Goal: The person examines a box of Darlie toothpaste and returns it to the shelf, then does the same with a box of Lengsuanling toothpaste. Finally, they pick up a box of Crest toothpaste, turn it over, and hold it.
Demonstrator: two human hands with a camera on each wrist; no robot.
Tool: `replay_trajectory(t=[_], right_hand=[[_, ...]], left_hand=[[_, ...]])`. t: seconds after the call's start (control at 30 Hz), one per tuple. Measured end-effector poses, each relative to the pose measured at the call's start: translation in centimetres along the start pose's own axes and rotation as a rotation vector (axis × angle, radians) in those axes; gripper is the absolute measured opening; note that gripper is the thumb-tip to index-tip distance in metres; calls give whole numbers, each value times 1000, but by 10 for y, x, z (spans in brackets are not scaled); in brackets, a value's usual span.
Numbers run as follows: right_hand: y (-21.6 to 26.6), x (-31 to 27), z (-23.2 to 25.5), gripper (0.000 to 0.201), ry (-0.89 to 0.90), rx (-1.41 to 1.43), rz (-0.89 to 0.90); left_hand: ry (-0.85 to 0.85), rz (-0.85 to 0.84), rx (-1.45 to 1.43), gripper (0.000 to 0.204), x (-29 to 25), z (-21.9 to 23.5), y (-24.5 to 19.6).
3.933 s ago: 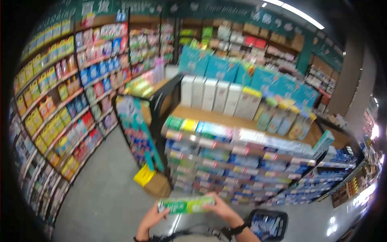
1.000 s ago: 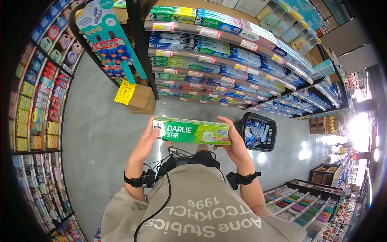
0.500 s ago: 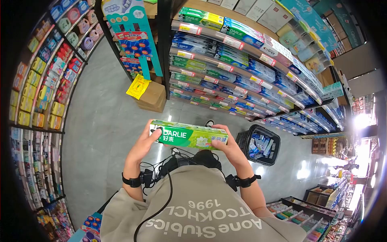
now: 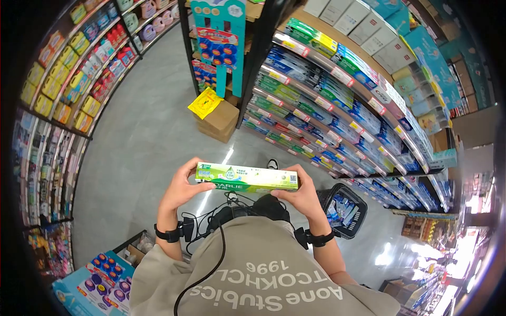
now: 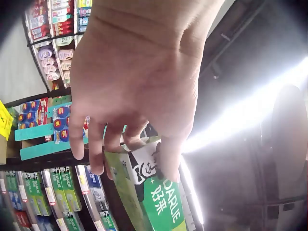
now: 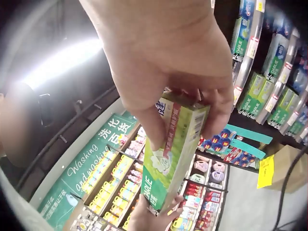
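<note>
A grey floor (image 4: pixel 147 105) runs under a tall shelf rack (image 4: pixel 261 55) packed with rows of boxes (image 4: pixel 311 36). A black basket (image 4: pixel 356 227) sits on the floor near the person's right side, with blue packs (image 4: pixel 340 210) inside. At the rack's end stands a brown cardboard box (image 4: pixel 219 121), a yellow packet (image 4: pixel 205 102) on top.

The green toothpaste box (image 4: pixel 247 176) is held level in the air in front of the person, apart from the shelves. It looks light and fairly stiff, its printed card probably smooth and slightly slippery; a hard squeeze could dent the thin walls. The ends seem the safest places to take hold.

Both hands grasp it there: the left hand (image 4: pixel 182 187) at the end with the panda picture (image 5: pixel 144 164), the right hand (image 4: pixel 303 195) opposite. Each thumb (image 6: pixel 155 130) presses a printed face.
</note>
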State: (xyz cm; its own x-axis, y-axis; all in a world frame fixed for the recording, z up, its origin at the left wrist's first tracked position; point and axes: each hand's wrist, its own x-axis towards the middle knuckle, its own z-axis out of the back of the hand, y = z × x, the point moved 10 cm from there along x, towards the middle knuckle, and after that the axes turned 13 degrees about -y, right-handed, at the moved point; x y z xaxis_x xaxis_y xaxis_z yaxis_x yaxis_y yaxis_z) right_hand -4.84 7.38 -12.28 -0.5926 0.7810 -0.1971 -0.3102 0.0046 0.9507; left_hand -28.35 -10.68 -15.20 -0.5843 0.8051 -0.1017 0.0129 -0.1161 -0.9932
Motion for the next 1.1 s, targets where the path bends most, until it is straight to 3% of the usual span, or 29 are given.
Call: replay_trajectory(t=[0.57, 0.73, 0.9, 1.1], right_hand=[[40, 3, -60, 52, 206, 140, 302], [45, -1, -58, 52, 201, 145, 369], [54, -2, -33, 55, 153, 42, 445], [26, -10, 1, 82, 73, 426, 204]], left_hand=[[-211, -37, -248, 56, -70, 43, -15], [-235, -73, -203, 52, -73, 40, -26], [-148, -13, -253, 50, -62, 19, -14], [-159, -122, -345, 59, -40, 6, -31]])
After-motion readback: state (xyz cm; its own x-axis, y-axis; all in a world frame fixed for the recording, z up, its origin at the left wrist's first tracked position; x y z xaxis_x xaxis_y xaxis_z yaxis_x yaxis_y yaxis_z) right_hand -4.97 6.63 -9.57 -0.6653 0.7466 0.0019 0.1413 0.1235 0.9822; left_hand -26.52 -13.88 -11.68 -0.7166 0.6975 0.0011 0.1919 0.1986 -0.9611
